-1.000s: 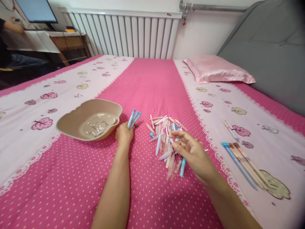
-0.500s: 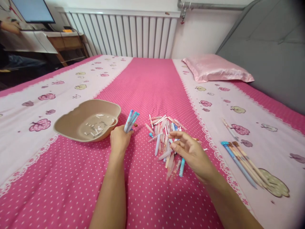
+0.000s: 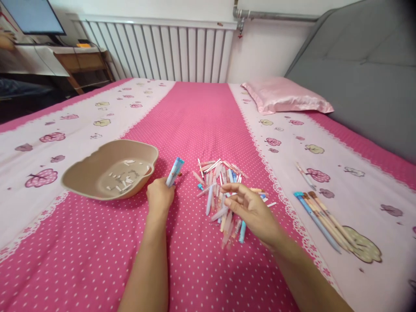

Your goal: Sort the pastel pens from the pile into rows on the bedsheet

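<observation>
My left hand is closed around a small bunch of blue pens, which stick up and away from my fist, just right of a beige bowl. My right hand hovers over a loose pile of pink, white and blue pen parts on the pink dotted bedspread. Its fingers are curled and apart, with the fingertips just above the pile. I cannot see anything held in it.
The beige bowl holds several small white bits. A row of assembled pens lies on the pale strip at the right, with one more pen beyond it. A pink pillow and grey headboard stand behind.
The view has drifted right and down a little. Both hands stay nearly where they were: the left still grips the blue pens, the right still hovers over the pile.
</observation>
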`<state>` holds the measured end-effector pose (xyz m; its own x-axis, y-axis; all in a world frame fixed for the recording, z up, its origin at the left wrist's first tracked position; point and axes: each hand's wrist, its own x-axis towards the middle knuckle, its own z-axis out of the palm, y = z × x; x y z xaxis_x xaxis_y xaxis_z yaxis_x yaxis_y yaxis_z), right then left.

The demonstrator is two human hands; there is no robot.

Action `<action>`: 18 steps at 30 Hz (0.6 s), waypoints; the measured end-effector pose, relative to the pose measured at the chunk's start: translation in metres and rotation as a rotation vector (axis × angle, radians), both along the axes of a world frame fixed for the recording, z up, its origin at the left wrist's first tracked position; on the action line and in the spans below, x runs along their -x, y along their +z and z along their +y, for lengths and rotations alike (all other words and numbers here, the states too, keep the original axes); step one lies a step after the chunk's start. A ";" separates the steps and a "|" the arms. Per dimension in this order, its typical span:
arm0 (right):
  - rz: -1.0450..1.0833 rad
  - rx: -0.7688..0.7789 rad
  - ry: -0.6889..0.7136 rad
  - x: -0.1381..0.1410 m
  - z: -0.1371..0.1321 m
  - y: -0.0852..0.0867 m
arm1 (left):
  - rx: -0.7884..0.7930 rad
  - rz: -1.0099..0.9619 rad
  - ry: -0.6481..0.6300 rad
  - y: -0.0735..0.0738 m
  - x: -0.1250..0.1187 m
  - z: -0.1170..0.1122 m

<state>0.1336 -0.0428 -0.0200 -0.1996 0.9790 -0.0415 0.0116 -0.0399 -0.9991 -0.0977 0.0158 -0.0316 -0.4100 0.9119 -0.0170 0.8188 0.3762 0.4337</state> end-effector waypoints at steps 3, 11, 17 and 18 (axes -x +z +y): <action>0.152 0.113 -0.062 0.005 0.001 -0.003 | -0.114 -0.339 -0.003 0.013 -0.009 -0.005; 0.866 0.691 -0.021 0.009 0.008 0.008 | 0.094 -1.241 -0.449 0.036 -0.086 -0.039; 0.969 0.742 -0.094 0.008 0.011 0.008 | 0.087 -1.152 -0.534 0.027 -0.094 -0.040; 0.976 0.744 -0.107 0.009 0.012 0.007 | 0.079 -1.157 -0.538 0.028 -0.093 -0.039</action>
<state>0.1251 -0.0309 -0.0131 -0.3802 0.7939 -0.4744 -0.7655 -0.5581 -0.3204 -0.0048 -0.0232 -0.0040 0.2995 0.9376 -0.1766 0.0366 0.1737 0.9841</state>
